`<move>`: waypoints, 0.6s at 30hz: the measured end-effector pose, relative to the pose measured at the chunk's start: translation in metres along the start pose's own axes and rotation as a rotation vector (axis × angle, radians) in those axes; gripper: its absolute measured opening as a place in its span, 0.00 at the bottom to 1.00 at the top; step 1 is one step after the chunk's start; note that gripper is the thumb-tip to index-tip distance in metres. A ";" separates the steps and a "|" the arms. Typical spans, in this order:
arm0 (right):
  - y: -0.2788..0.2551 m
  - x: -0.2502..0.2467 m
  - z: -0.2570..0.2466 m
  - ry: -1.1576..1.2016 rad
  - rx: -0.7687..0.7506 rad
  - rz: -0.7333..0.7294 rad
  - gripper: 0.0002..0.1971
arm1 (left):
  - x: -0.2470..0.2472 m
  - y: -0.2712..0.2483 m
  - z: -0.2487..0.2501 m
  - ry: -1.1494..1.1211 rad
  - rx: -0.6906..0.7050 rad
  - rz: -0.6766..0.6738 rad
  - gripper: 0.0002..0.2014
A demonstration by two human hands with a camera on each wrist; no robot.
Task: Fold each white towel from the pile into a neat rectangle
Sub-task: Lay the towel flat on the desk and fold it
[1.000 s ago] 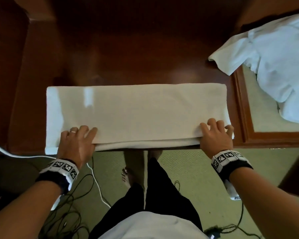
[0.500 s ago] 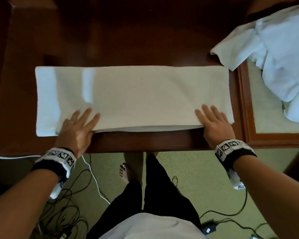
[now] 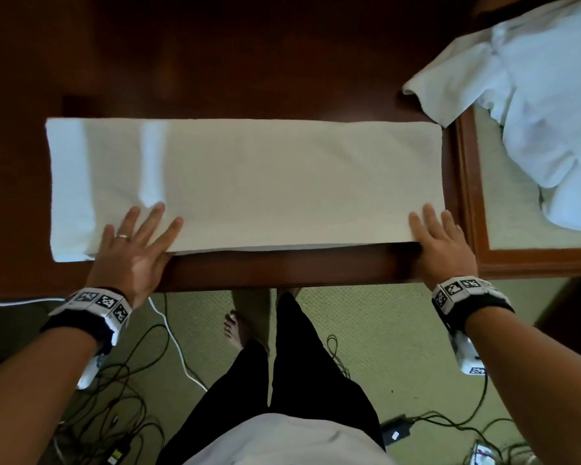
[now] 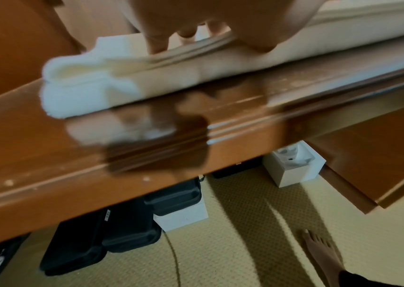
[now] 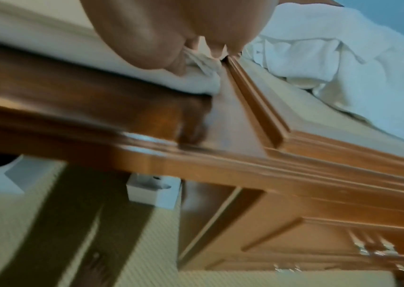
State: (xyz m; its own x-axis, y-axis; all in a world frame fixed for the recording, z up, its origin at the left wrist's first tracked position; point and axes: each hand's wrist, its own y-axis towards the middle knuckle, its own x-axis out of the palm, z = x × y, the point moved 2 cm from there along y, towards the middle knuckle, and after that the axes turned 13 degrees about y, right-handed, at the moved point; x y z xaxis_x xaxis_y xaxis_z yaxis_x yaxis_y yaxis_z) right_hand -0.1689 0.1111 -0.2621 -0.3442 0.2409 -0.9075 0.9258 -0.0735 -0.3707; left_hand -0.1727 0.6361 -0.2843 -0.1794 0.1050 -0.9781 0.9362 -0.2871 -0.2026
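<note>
A white towel (image 3: pixel 249 182), folded into a long strip, lies flat across the dark wooden table (image 3: pixel 282 270), its near edge a little back from the table's front edge. My left hand (image 3: pixel 138 239) lies flat on the towel's near left part with its fingers spread straight. My right hand (image 3: pixel 440 243) rests flat on the near right corner, fingers straight. In the left wrist view the towel's (image 4: pixel 92 87) layered left end shows beneath my fingers (image 4: pixel 156 42). The right wrist view shows the towel's right corner (image 5: pixel 200 81) under my palm.
A pile of crumpled white towels (image 3: pixel 534 95) sits at the right on a framed, cloth-topped surface (image 3: pixel 470 209) that adjoins the table. Cables (image 3: pixel 128 391) trail over the carpet below. Black cases (image 4: pixel 127 223) and white boxes (image 4: pixel 294 167) stand under the table.
The towel has slid away from the table's front edge. Both hands went forward with it, and their fingers went from bent over the near edge to lying flat and straight.
</note>
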 end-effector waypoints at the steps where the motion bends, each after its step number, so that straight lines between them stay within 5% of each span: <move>1: 0.000 0.000 -0.004 -0.028 -0.001 0.030 0.37 | -0.002 0.000 -0.004 -0.031 0.008 0.022 0.34; 4: 0.010 0.004 -0.048 -0.061 -0.176 0.153 0.36 | -0.005 -0.004 -0.026 -0.035 -0.021 0.080 0.33; 8: 0.015 0.027 -0.114 -0.046 -0.559 0.092 0.36 | -0.004 -0.011 -0.070 0.096 -0.089 0.022 0.39; 14: -0.015 0.036 -0.096 0.071 -0.516 0.015 0.28 | -0.004 -0.027 -0.091 0.029 -0.189 -0.158 0.31; 18: -0.001 0.024 -0.138 0.199 -0.481 0.123 0.23 | -0.027 -0.015 -0.065 0.015 -0.184 -0.030 0.31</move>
State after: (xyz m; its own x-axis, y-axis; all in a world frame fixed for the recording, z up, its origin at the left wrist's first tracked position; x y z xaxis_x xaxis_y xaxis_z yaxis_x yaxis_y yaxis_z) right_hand -0.1568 0.2506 -0.2562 -0.2354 0.4405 -0.8663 0.9405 0.3280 -0.0887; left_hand -0.1621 0.6990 -0.2523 -0.2051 0.1252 -0.9707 0.9702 -0.1045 -0.2185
